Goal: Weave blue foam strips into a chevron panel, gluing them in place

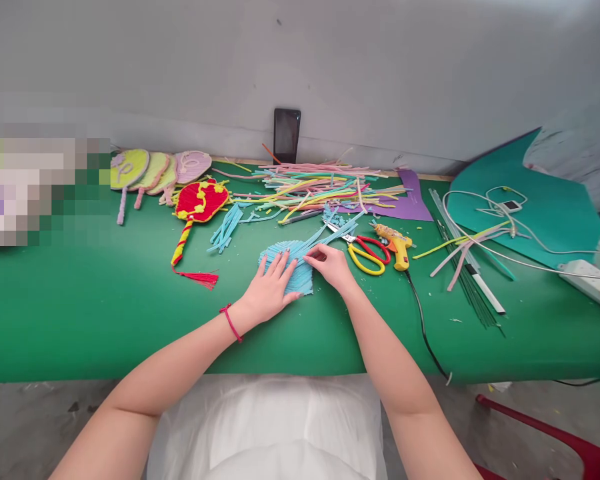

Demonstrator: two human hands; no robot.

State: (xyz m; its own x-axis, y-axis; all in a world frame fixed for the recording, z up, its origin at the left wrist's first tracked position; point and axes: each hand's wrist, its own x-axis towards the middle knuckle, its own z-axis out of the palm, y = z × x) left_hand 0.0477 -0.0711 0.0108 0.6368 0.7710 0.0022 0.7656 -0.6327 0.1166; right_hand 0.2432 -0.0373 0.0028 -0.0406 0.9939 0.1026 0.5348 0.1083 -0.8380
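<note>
A light blue fan-shaped piece [301, 279] made of pipe cleaners lies on the green table [105, 313] in front of me. My left hand [273, 288] lies flat on it with fingers spread, holding it down. My right hand [331, 265] pinches a light blue pipe cleaner strand [330, 235] at the fan's right edge; the strand runs up and to the right. A red cord bracelet is on my left wrist.
Red-and-yellow scissors [367, 253] and a yellow glue gun [396, 243] lie just right of my hands, its black cord running off the front edge. A heap of coloured pipe cleaners [310, 187], a red fan [200, 203], pastel fans [150, 170], a phone [286, 135], teal sheet [555, 220].
</note>
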